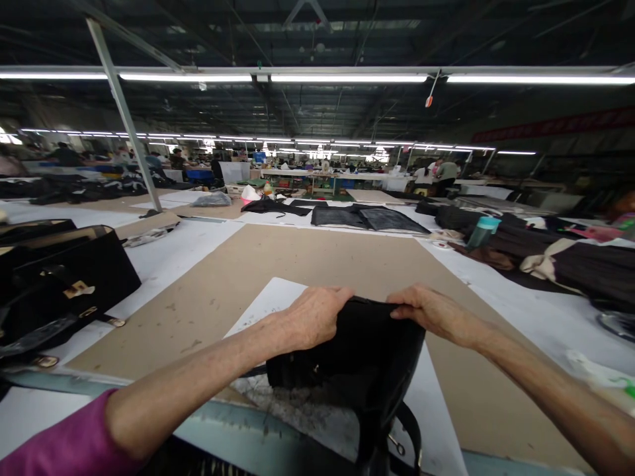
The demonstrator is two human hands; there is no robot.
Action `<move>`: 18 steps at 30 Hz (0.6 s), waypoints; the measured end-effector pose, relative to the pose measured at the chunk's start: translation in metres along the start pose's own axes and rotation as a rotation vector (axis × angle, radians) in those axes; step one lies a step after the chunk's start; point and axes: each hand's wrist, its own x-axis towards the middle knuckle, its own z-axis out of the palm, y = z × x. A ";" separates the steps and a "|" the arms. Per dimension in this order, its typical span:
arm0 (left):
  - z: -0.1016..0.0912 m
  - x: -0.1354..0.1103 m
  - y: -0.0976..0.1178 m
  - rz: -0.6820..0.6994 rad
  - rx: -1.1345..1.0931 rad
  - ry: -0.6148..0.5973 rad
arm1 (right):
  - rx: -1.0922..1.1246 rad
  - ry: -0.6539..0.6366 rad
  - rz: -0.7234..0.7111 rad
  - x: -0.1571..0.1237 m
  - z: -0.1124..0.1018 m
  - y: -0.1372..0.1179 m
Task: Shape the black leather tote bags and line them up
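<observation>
A black leather bag [357,363] stands on a white sheet [270,301] near the table's front edge, with a strap and metal ring hanging at its lower right. My left hand [315,316] is closed over the bag's top edge on the left. My right hand [429,311] grips the same top edge on the right, fingers curled over it. Both forearms reach in from below; the left sleeve is purple.
A brown board [307,258] covers the table's middle. Black handbags with gold clasps [59,284] are piled at the left. Dark fabric pieces [367,218] lie farther back. A teal cup [482,231] and dark cloth [570,264] sit right. Workers stand far behind.
</observation>
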 end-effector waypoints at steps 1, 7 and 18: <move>0.001 0.001 0.001 0.008 0.024 -0.002 | 0.013 -0.003 0.004 0.000 0.000 0.000; 0.012 0.011 0.005 0.037 0.238 0.019 | -0.026 -0.012 -0.023 0.001 0.001 0.006; 0.008 0.020 0.010 -0.221 0.136 0.016 | 0.024 0.034 0.000 0.002 0.004 0.007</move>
